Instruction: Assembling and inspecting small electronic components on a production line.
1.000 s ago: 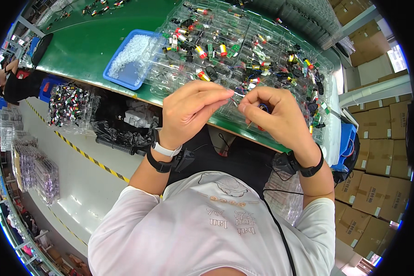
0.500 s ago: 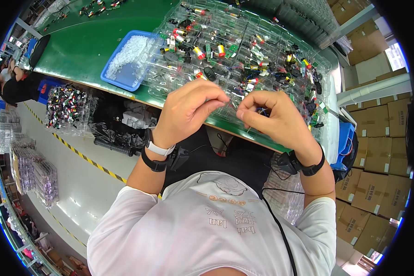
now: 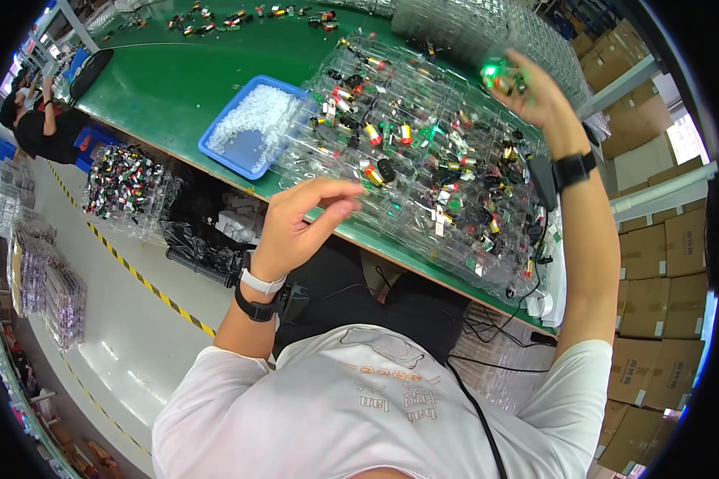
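My right hand (image 3: 542, 97) reaches over the far right of the green table. Its fingers are closed around a small circuit board assembly (image 3: 501, 80), which has a glowing green light and a reddish-yellow cylinder; motion blurs its details. Near the front edge hovers my left hand (image 3: 291, 227), with a gap between thumb and forefinger and nothing visible in it. Beyond it lie clear plastic trays (image 3: 315, 160), their compartments strewn with small boards, wires, dark oval parts and red-and-yellow cylinders (image 3: 373, 134).
Left of the trays stands a blue bin (image 3: 213, 152) of small white pieces (image 3: 256, 112). Stacked clear trays (image 3: 455, 36) line the back. Loose assemblies (image 3: 280, 12) lie at the far left. Cartons (image 3: 643, 303) rise on the right; another person (image 3: 44, 128) sits far left.
My right hand has swung from the front edge to the far right and now holds a lit assembly. The left hand has dropped slightly lower, and its fingers have parted.
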Available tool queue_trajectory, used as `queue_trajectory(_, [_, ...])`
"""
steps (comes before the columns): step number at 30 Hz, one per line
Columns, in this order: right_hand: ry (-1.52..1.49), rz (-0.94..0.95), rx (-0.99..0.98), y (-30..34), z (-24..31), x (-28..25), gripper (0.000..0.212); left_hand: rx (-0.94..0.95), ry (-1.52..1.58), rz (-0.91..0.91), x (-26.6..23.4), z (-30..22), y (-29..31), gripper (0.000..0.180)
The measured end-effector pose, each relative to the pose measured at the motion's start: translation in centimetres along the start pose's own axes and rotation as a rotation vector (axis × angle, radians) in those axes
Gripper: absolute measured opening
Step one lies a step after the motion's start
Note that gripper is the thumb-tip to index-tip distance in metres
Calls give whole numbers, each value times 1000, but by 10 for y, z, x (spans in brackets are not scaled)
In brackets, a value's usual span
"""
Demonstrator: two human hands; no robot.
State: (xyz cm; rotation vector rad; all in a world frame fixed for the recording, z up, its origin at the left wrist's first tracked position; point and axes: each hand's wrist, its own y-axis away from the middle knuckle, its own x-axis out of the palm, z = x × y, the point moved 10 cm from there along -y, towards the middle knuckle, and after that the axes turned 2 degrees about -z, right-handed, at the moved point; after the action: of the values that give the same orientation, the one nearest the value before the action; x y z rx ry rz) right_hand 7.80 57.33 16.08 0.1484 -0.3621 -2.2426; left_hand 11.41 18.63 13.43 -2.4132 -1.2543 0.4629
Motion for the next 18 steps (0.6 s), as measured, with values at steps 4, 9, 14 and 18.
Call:
queue_trajectory(4, [-261,-157,-91,-54,25,-56,44,-127,35,-43,-20,24,19,18])
queue_trajectory(9, [598,213,-355,8,-3,26,39,-197,-52,-128,-63,57,40,17])
queue_trajectory(14, [1124,502,-836,111,-33,114,23,-260,-191,-195,-96,79,46,16])
queue_trajectory(18, [1209,669,-1101,157,-44,142,18,-226,-425,-214,-122,73,41,15])
